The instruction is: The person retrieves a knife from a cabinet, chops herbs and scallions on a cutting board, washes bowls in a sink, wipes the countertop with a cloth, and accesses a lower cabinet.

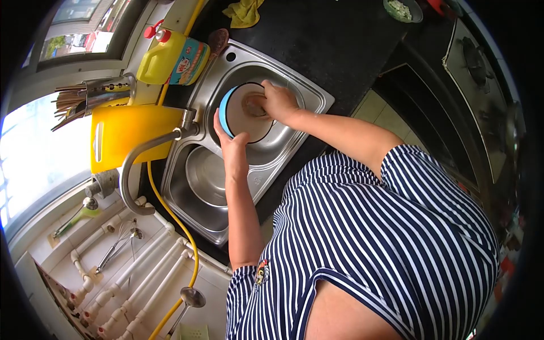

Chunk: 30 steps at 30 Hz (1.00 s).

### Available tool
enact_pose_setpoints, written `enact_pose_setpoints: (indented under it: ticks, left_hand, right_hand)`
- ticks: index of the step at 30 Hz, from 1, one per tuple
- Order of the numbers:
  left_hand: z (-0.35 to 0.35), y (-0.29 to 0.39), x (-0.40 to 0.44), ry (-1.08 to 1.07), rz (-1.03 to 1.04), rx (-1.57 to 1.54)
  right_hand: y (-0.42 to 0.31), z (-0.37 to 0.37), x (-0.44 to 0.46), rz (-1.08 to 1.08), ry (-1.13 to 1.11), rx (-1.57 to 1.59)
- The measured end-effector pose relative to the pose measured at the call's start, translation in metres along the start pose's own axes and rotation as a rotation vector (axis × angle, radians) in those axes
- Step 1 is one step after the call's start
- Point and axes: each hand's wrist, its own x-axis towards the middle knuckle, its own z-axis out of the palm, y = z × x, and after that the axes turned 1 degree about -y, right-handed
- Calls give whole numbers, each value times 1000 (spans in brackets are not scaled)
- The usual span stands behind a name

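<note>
A bowl (242, 116) with a white inside, a dark rim and a light blue outside is tilted over the upper basin of the steel sink (294, 90). My left hand (231, 140) grips its lower left side, thumb over the rim and fingers behind the wall. At the upper right rim is my right hand (279, 103), closed on the edge with its fingers reaching inside. A brownish patch shows in the bowl beside those fingers; I cannot make out whether it is liquid or a reflection.
The curved faucet (139, 153) swings left of the sink's lower basin (207, 175). A yellow cutting board (133, 136), a yellow jug (173, 59) and a utensil holder (102, 93) stand by the window. A yellow cloth (243, 12) lies on the black counter (323, 39).
</note>
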Motion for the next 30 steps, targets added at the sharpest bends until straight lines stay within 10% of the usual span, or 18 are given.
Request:
enact_pose_setpoints:
  ticks: [6,8,13,18,19,20,22,23,30]
  left_hand:
    - [26,-21,6,272,107,-152]
    - [14,-19,-1,164,18,-134]
    - [5,-37,-10,13,-258,-561]
    - [16,-26,-19,23,-216,-463]
    - [12,-38,-16,46,-249,-538]
    - [13,-39,-15,63,-284,-611]
    - [12,-48,-17,104,-335,-597]
    - [10,-59,-11,53,-206,-495]
    - [7,-76,-1,-25,-46,-602]
  right_hand:
    - [-40,-34,-18,452,-418,418]
    - [-16,-28,7,-15,-5,-3]
    - [-30,-42,14,-942,236,-475]
    - [-12,-6,-23,-663,-406,-593]
    - [-42,-15,-19,-481,-817,-448]
    - [-37,-2,-14,-483,-817,-448]
    - [-14,30,-7,-825,-144,117]
    - [-53,-15,-2,-584,-652,-101]
    - [28,77,-15,-738,-429,26]
